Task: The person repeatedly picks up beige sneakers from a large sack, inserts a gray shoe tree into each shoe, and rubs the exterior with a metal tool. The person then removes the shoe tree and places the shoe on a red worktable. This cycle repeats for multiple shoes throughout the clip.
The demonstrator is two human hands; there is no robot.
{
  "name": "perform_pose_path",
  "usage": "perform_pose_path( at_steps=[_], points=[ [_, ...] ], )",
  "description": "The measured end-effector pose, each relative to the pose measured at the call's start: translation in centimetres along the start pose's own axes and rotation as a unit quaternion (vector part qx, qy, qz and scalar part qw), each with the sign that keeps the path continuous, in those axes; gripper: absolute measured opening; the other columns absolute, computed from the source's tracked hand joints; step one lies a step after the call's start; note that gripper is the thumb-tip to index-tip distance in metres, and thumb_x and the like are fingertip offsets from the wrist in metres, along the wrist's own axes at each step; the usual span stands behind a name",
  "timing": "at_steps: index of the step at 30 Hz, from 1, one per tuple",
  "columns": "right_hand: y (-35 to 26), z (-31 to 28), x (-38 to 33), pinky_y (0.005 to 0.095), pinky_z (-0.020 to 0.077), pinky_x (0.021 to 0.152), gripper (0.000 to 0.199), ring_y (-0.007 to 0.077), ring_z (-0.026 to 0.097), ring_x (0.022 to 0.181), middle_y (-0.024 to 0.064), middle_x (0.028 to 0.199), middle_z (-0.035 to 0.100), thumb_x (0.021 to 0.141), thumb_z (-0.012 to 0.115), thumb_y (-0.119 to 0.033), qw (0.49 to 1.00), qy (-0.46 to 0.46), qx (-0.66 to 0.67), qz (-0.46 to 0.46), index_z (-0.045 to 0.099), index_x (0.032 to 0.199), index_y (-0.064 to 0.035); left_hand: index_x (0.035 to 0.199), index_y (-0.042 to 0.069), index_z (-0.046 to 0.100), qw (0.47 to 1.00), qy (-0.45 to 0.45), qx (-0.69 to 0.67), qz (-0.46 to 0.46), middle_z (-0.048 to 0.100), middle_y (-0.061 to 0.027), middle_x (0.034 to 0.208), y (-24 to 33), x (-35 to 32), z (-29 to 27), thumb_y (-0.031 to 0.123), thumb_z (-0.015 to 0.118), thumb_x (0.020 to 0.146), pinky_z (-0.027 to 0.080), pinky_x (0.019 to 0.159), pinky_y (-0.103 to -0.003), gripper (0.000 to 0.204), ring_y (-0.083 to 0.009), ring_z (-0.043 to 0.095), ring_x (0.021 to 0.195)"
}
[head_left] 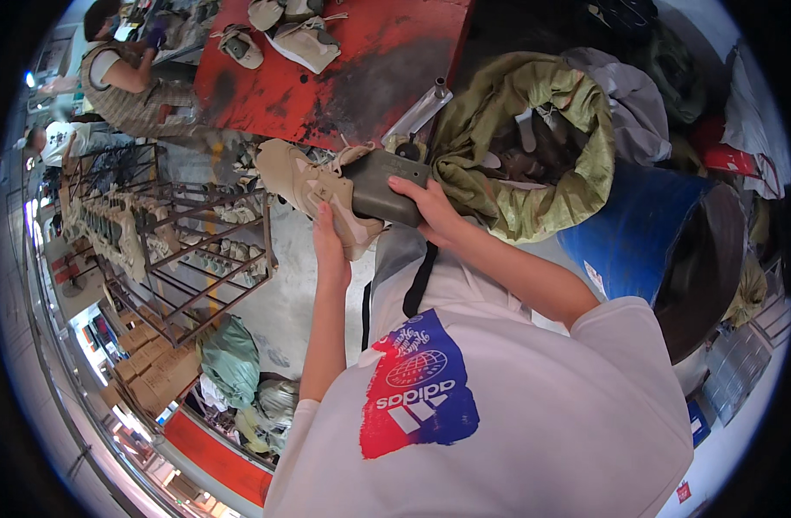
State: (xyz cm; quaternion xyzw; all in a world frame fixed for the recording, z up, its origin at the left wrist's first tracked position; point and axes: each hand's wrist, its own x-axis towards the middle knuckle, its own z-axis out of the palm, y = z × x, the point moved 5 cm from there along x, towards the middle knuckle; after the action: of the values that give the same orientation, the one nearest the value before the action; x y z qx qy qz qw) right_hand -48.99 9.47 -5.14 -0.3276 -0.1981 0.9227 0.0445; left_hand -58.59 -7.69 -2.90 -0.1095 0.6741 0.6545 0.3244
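Note:
A beige sneaker (313, 186) with laces lies tilted in front of me, its toe towards the far left. My left hand (330, 242) is closed round its heel end, fingers partly hidden beneath. Out of the shoe's opening sticks a dark olive shoe last (387, 186). My right hand (434, 211) grips the last's outer end, with the thumb on top and the other fingers mostly hidden below. Just beyond the last, a metal bracket with an upright pin (423, 108) is fixed at the table's near right corner, very close to the last.
The red, black-stained table (369, 82) carries several beige shoes (305, 43). At right stand an open green woven sack (589, 173) with dark lasts inside and a blue barrel (633, 233). To the left is a metal shoe rack (205, 289); another person (123, 82) sits beyond.

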Motion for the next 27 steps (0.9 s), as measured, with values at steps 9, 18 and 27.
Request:
perform_pose_path(
  at_steps=[9, 18, 27],
  points=[
    [-0.4, 1.2, 2.3, 0.0361, 0.0558, 0.092, 0.051, 0.0195, 0.067, 0.108, 0.0080, 0.124, 0.066, 0.094, 0.072, -0.036, 0.992, 0.004, 0.075, 0.104, 0.058, 0.132, -0.0058, 0.160, 0.004, 0.026, 0.967, -0.039, 0.235, 0.088, 0.054, -0.0178, 0.145, 7.9, 0.8, 1.1, 0.050, 0.046, 0.107, 0.042, 0.108, -0.039, 0.073, -0.0276, 0.057, 0.126],
    [-3.8, -3.5, 3.3, 0.0409, 0.0602, 0.082, 0.058, 0.0314, 0.073, 0.092, 0.0153, 0.102, 0.072, 0.099, 0.053, -0.059, 0.952, -0.051, -0.035, 0.301, 0.064, 0.124, -0.0074, 0.151, 0.025, 0.044, 0.803, -0.099, 0.573, 0.131, 0.065, -0.0189, 0.070, 16.6, 0.6, 7.8, 0.056, 0.041, 0.105, 0.049, 0.066, -0.050, 0.056, -0.0433, 0.066, 0.070],
    [-13.6, 1.0, 17.5, 0.0485, 0.0566, 0.070, 0.026, 0.0334, 0.072, 0.083, 0.0125, 0.085, 0.074, 0.087, 0.071, -0.036, 0.252, 0.009, -0.853, -0.456, 0.080, 0.093, -0.0119, 0.150, 0.024, 0.046, 0.770, -0.082, 0.622, 0.116, 0.070, -0.0208, 0.076, 16.4, 0.6, 7.9, 0.070, 0.039, 0.100, 0.051, 0.070, -0.051, 0.069, -0.0450, 0.070, 0.078]
  ],
)
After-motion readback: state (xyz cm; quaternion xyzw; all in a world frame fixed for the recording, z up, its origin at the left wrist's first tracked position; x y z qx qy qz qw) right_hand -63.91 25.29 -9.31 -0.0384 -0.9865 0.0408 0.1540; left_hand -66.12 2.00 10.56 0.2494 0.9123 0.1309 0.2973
